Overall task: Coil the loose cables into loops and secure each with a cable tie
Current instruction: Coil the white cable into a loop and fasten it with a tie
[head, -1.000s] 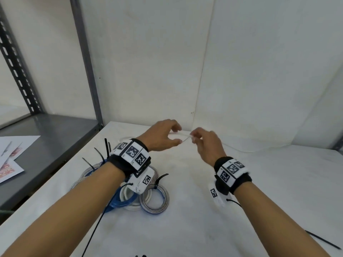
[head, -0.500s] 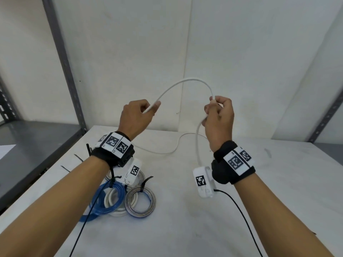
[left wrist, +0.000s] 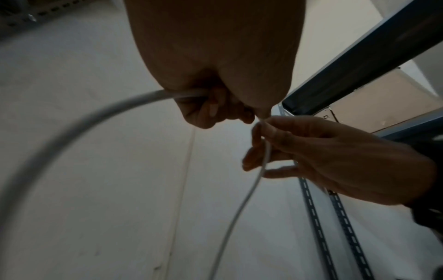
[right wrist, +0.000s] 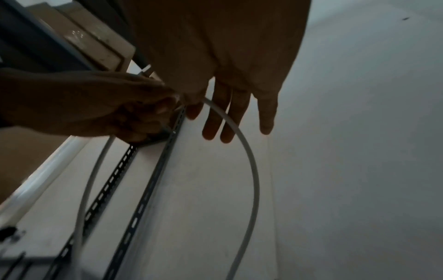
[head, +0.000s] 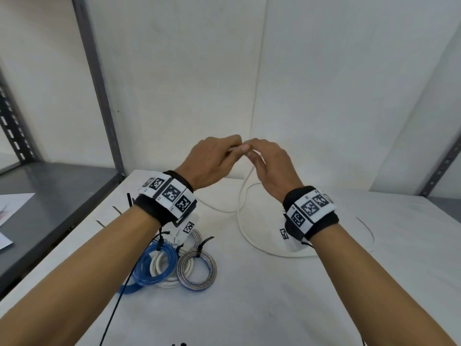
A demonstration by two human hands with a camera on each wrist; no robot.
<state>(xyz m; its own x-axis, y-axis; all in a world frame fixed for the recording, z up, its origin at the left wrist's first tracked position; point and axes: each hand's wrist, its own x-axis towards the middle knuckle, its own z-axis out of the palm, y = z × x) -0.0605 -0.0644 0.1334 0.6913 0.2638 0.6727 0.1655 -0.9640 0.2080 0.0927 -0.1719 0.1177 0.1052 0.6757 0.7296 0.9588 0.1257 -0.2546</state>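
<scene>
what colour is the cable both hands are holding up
White. The cable shows best in the head view, trailing from the hands down onto the table.

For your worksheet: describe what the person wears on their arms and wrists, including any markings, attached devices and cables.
Both forearms are bare, with no sleeves. Each wrist carries a black strap: the left wristband and right wristband both have white panels printed with black square code markers. A small white device with its own marker hangs under each wrist, and a thin black cable trails from the left one.

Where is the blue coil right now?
In the head view the blue coil lies on the white table under the left forearm, leaning against the white coil, with the grey coil just right.
</scene>
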